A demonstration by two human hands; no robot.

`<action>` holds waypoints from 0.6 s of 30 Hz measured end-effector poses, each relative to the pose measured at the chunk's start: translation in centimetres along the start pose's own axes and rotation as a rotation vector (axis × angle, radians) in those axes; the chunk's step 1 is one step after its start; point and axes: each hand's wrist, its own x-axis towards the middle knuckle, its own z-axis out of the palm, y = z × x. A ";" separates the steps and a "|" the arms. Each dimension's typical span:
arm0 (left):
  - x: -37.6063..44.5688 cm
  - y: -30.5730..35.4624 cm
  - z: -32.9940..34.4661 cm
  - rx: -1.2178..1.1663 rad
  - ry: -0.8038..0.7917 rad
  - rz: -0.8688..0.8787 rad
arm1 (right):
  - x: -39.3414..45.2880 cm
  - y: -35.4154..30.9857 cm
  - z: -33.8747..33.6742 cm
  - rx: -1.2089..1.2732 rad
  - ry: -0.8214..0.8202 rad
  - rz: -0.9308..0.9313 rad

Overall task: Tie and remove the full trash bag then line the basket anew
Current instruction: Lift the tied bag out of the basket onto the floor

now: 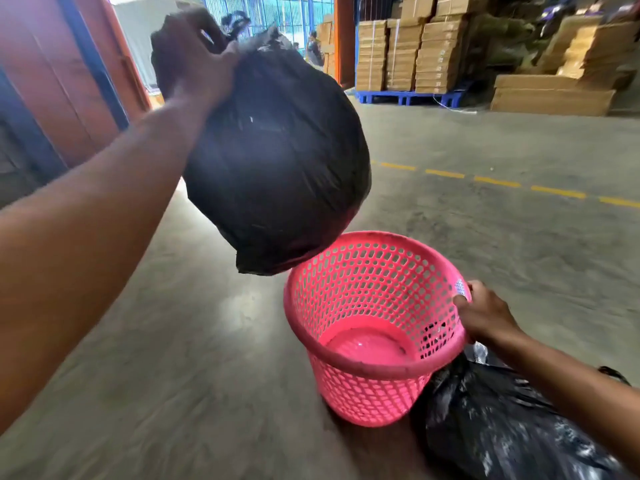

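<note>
Left hand (194, 60) grip clenched on the tied neck of the full black plastic trash bag (277, 161), clear above the empty pink perforated plastic basket (363, 323), right hand (485, 315) pinching its rim; risk: bag bottom snags rim, tipping basket.

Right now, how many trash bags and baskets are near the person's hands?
Full black plastic trash bags: 2, one lifted, one on the floor
Pink perforated plastic baskets: 1
Total: 3
</note>
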 end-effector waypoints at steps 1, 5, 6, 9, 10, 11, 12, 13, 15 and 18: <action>0.6 -0.4 -0.4 0.009 0.032 -0.018 | 0.1 0.1 0.0 -0.001 0.003 0.001; 0.7 -2.6 -0.5 0.105 0.057 0.000 | 0.3 0.3 0.3 -0.001 0.001 0.000; 0.2 -3.5 -0.2 0.149 0.036 0.013 | 0.4 0.3 0.4 -0.009 -0.002 0.000; -2.1 -7.6 1.5 0.259 -0.079 -0.031 | 0.6 0.6 0.3 -0.012 -0.001 0.001; -2.9 -9.6 2.2 0.286 -0.116 -0.067 | 0.6 0.6 0.3 -0.015 -0.003 -0.001; -3.8 -11.7 3.0 0.318 -0.147 -0.131 | 0.7 0.6 0.3 -0.018 -0.005 -0.006; -4.7 -13.7 3.7 0.349 -0.166 -0.190 | 0.8 0.6 0.3 -0.019 -0.002 -0.014; -5.8 -15.7 4.5 0.381 -0.185 -0.253 | 0.8 0.6 0.4 -0.023 -0.002 -0.018; -8.8 -18.9 5.9 0.425 -0.239 -0.333 | 0.8 0.6 0.4 -0.034 0.001 -0.028; -13.3 -22.7 7.9 0.494 -0.397 -0.403 | 0.8 0.7 0.4 -0.028 0.007 -0.029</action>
